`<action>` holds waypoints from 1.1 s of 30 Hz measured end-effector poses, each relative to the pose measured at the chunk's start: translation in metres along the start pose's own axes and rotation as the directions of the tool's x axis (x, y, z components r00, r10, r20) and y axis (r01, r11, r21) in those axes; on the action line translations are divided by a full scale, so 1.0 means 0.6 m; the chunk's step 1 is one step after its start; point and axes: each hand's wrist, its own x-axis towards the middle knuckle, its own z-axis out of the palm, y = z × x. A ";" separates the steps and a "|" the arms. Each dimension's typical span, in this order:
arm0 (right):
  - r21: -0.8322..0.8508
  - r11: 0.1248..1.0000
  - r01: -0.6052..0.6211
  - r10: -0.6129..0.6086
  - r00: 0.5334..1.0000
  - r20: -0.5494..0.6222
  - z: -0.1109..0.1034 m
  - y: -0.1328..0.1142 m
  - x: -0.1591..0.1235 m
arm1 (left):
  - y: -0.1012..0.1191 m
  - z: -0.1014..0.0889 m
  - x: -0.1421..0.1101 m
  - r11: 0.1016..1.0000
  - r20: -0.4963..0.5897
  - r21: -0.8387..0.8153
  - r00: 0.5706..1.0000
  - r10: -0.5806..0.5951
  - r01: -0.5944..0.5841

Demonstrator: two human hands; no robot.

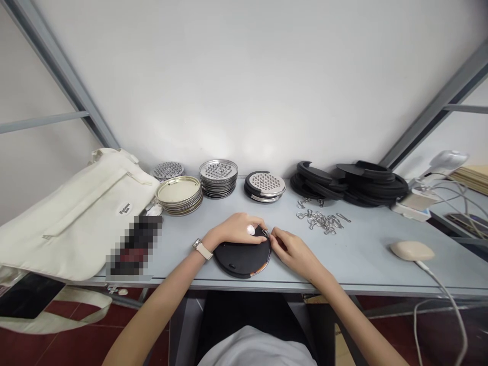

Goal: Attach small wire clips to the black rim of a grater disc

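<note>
A round black disc (240,260) lies flat near the front edge of the table, with an orange and silvery strip showing at its lower right rim. My left hand (238,230) rests over its far side, thumb and fingers closed around the rim. At the disc's right edge is a small metal clip (266,233), between my two hands. My right hand (290,250) is pinched at this clip from the right; its fingertips partly hide the clip. Beyond my right hand lies a loose pile of metal clips (324,220).
Along the wall stand gold lids (178,190), perforated metal discs (218,172), a black-rimmed perforated disc (266,184) and black plastic parts (369,183). A cream bag (84,213) lies left. A beige oval case (412,250) with a white cable and a white power adapter (415,201) are right.
</note>
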 end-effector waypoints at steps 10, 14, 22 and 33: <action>0.044 0.998 -0.034 0.035 0.999 -0.004 0.003 0.001 -0.001 | 0.002 -0.001 -0.001 1.000 0.003 -0.027 1.000 -0.005 0.006; 0.025 0.999 -0.036 0.036 0.999 -0.007 0.005 0.002 0.000 | 0.001 -0.001 -0.001 1.000 0.003 -0.020 1.000 -0.005 0.005; 0.022 0.999 -0.023 0.024 0.999 -0.029 0.003 0.005 -0.001 | -0.001 0.000 0.001 1.000 0.012 0.000 1.000 0.000 0.000; -0.123 0.990 0.074 -0.077 0.997 -0.026 0.014 0.005 0.004 | 0.002 0.002 0.001 0.999 -0.026 0.051 1.000 0.009 -0.008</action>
